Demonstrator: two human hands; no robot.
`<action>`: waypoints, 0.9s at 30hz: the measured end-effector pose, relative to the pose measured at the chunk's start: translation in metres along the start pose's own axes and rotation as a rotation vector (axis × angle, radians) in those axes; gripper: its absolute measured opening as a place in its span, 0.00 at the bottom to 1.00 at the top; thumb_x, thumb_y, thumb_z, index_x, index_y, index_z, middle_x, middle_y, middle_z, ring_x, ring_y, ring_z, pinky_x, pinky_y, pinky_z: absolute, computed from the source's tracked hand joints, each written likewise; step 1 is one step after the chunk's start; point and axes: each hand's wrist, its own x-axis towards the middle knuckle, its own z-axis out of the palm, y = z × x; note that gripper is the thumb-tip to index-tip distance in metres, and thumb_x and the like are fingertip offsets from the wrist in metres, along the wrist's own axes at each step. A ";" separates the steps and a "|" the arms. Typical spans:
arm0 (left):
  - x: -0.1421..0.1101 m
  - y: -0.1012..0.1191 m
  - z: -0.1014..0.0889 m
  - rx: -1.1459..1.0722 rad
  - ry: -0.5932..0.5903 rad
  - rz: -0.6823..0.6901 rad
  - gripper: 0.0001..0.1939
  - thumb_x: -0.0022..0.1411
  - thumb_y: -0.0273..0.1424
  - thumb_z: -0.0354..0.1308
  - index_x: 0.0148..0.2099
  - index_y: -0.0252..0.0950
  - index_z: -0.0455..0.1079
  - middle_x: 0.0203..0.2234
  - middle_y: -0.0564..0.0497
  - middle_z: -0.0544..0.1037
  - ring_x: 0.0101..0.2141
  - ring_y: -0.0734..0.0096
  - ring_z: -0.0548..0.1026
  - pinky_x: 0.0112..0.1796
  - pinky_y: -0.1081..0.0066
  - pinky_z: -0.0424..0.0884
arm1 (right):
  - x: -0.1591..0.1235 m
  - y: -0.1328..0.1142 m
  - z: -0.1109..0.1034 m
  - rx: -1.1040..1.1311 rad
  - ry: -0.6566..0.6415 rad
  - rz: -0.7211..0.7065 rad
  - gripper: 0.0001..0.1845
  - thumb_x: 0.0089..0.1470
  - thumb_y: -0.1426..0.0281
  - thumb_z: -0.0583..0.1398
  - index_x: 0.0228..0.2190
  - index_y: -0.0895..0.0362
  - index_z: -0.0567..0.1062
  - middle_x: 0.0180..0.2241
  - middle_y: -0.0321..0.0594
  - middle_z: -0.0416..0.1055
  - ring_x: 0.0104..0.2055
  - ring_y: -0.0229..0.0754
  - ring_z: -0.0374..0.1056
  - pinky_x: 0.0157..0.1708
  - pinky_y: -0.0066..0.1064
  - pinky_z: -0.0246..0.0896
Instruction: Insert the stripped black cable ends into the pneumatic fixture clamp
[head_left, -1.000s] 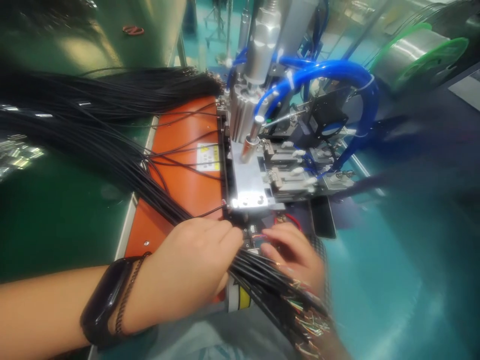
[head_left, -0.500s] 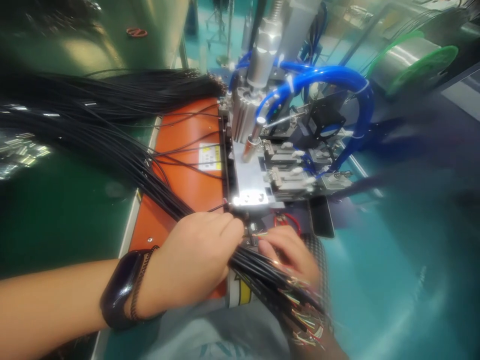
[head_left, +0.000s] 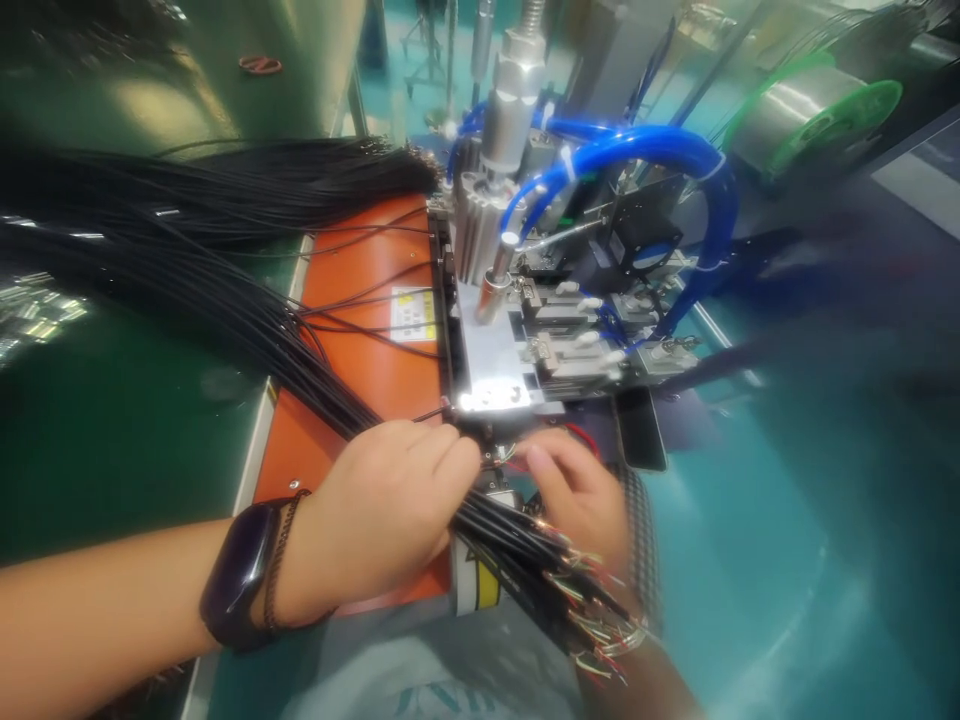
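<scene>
My left hand [head_left: 401, 500] is wrapped round a thick bundle of black cables [head_left: 517, 535]. Their stripped ends, with thin coloured wires [head_left: 592, 625], fan out toward the lower right. Beyond the bundle, my right hand [head_left: 581, 490] pinches the thin coloured wires [head_left: 508, 454] of one cable end between thumb and forefinger. Those wires are at the front of a machine with a bright metal plate [head_left: 491, 365]. The rest of that cable is hidden behind my left hand.
Under the cables lies an orange machine cover [head_left: 367, 350] with a label. Blue air hoses [head_left: 675, 150] loop over the machine. A black phone-like slab [head_left: 640, 428] lies to the right. More black cables [head_left: 300, 190] spread at the upper left, and a green-rimmed wire spool [head_left: 814, 112] stands at the back right.
My right hand has moved slightly up and away from the bundle, and its thumb shows more clearly. The pinched wires sit a little higher. My left hand keeps its hold.
</scene>
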 end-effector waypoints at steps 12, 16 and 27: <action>-0.001 -0.002 0.002 -0.051 0.041 0.001 0.06 0.59 0.24 0.52 0.29 0.37 0.61 0.22 0.52 0.67 0.24 0.66 0.64 0.26 0.67 0.61 | 0.002 0.001 -0.001 0.258 -0.165 0.000 0.07 0.55 0.71 0.59 0.30 0.54 0.79 0.29 0.37 0.73 0.33 0.39 0.69 0.35 0.30 0.65; -0.003 -0.002 0.002 -0.075 0.065 0.027 0.07 0.60 0.25 0.52 0.29 0.37 0.60 0.20 0.54 0.64 0.23 0.67 0.62 0.26 0.68 0.58 | 0.006 -0.004 -0.005 0.365 -0.237 0.102 0.08 0.55 0.73 0.59 0.30 0.54 0.79 0.29 0.36 0.74 0.32 0.37 0.70 0.34 0.28 0.65; -0.006 -0.002 0.003 -0.105 0.104 0.072 0.05 0.59 0.22 0.51 0.32 0.36 0.61 0.21 0.53 0.64 0.25 0.68 0.60 0.29 0.69 0.58 | 0.006 -0.006 -0.005 0.314 -0.269 -0.027 0.07 0.53 0.75 0.61 0.30 0.53 0.79 0.29 0.35 0.72 0.32 0.35 0.67 0.32 0.26 0.62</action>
